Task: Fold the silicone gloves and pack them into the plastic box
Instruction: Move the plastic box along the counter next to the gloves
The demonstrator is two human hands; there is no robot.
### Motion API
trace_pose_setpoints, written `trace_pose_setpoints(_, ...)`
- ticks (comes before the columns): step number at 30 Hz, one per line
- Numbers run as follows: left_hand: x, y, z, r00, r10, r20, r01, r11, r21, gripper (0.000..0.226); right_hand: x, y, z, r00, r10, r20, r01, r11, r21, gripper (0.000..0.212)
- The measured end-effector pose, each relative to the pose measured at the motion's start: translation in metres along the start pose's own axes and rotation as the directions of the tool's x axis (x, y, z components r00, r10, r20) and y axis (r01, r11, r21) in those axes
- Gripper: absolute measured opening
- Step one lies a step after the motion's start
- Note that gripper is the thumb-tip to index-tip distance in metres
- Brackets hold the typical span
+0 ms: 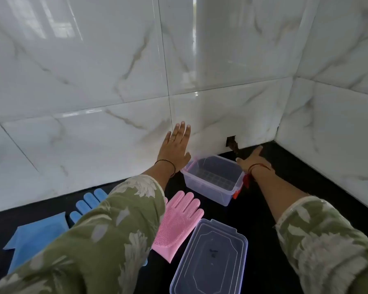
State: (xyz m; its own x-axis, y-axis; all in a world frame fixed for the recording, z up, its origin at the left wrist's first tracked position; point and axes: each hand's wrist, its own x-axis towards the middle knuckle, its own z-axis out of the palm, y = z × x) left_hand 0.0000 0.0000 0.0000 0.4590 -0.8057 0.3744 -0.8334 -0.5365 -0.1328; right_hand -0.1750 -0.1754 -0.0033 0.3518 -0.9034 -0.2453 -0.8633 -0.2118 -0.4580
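A clear plastic box (208, 188) stands empty on the black counter, close to the wall. Its clear lid (210, 259) lies flat nearer to me. A pink silicone glove (176, 221) lies flat between them, fingers pointing away from me. A blue silicone glove (87, 205) lies to the left, partly hidden by my left sleeve. My left hand (175, 148) is raised above the box's left end, fingers spread, holding nothing. My right hand (250, 160) hovers at the box's far right corner, fingers stretched toward the wall, also empty.
Glossy white marble tiles (94, 102) form the wall behind and a corner on the right. A small dark hole (232, 143) is in the wall just above the counter. A blue cloth (34, 236) lies flat at the left, beside the blue glove.
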Motion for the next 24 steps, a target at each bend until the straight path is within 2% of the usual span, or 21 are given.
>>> trace_pose_setpoints(1, -0.001, 0.001, -0.001, 1.0, -0.001, -0.005, 0.001, 1.0, 0.015, 0.078, -0.001, 0.001, -0.002, 0.994, 0.052, 0.099, -0.06, 0.995, 0.08, 0.086)
trace_pose_setpoints(3, -0.002, 0.0, -0.003, 1.0, -0.012, 0.007, 0.011, 1.0, 0.009, 0.078, -0.006, 0.0, -0.006, 0.936, 0.097, 0.339, -0.18, 0.958, 0.222, 0.068)
trace_pose_setpoints(5, -0.002, 0.001, -0.002, 1.0, -0.01, 0.007, 0.01, 1.0, -0.009, 0.077, -0.009, 0.001, -0.004, 0.897, 0.103, 0.43, -0.229, 0.941, 0.25, 0.063)
trace_pose_setpoints(10, -0.005, 0.001, 0.001, 1.0, -0.019, 0.015, 0.02, 0.995, -0.097, 0.08, -0.014, -0.002, 0.007, 0.892, 0.082, 0.444, -0.244, 0.915, 0.32, 0.059)
trace_pose_setpoints(15, -0.01, 0.003, 0.001, 0.971, -0.036, 0.237, 0.109, 0.946, -0.304, 0.095, -0.011, 0.006, 0.02, 0.881, 0.084, 0.466, -0.273, 0.894, 0.355, 0.064)
trace_pose_setpoints(19, -0.011, 0.013, 0.013, 0.943, -0.024, 0.331, 0.128, 0.946, -0.298, 0.09, -0.007, 0.013, 0.028, 0.869, 0.128, 0.478, -0.368, 0.812, 0.452, 0.052)
trace_pose_setpoints(24, -0.005, 0.031, 0.036, 0.868, -0.133, 0.478, 0.287, 0.921, -0.265, 0.09, -0.006, 0.011, 0.031, 0.887, 0.092, 0.453, -0.346, 0.782, 0.519, 0.039)
